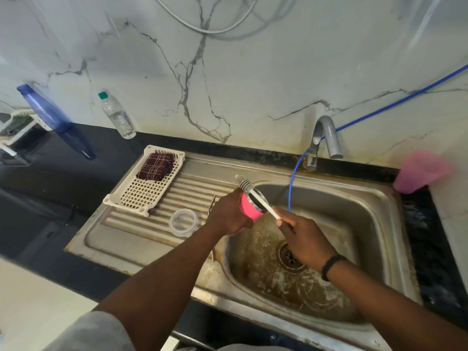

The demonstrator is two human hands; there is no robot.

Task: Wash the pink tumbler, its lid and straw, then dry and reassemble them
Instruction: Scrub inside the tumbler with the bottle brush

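Both hands over sink basin (374, 224): left hand (229, 215) gripping tumbler (250, 207), right hand (304, 236) pinching brush (255, 196).

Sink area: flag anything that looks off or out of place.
The sink basin is streaked with brown staining around the drain. A blue hose dangles loosely into the basin beside the tap. Nothing is spilled or broken.

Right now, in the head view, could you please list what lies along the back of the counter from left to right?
Dark blue plastic bottle → clear green-capped water bottle → curved grey metal tap → pink plastic cup.
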